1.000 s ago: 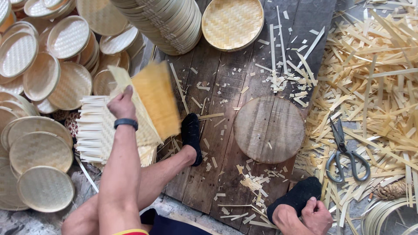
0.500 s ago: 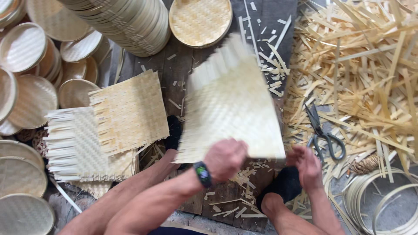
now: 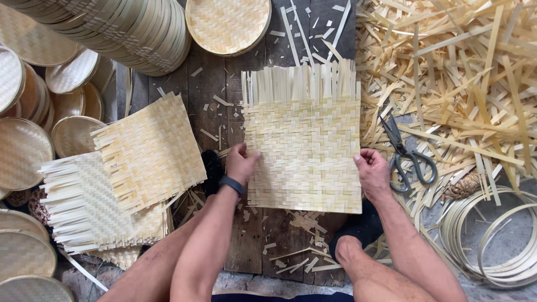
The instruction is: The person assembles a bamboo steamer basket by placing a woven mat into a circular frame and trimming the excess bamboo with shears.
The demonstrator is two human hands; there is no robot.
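A square woven bamboo mat [image 3: 305,142] with loose strip ends along its far edge lies flat on the dark wooden board [image 3: 212,106] in front of me. My left hand [image 3: 240,163], with a dark wristband, holds the mat's left edge. My right hand [image 3: 372,172] grips its right edge. More woven mats [image 3: 148,151] lie stacked to the left, the lowest one [image 3: 78,201] paler and fringed.
Grey-handled scissors [image 3: 405,154] lie right of the mat on a heap of bamboo strips [image 3: 458,84]. Round woven trays [image 3: 226,25] sit at the top; others [image 3: 22,151] are piled at left. Bamboo hoops [image 3: 498,240] lie at lower right. My dark shoes rest below the mat.
My left hand took one mat from the left stack and swung it to the middle. Both hands now hold it flat over the round wooden block, which is covered.
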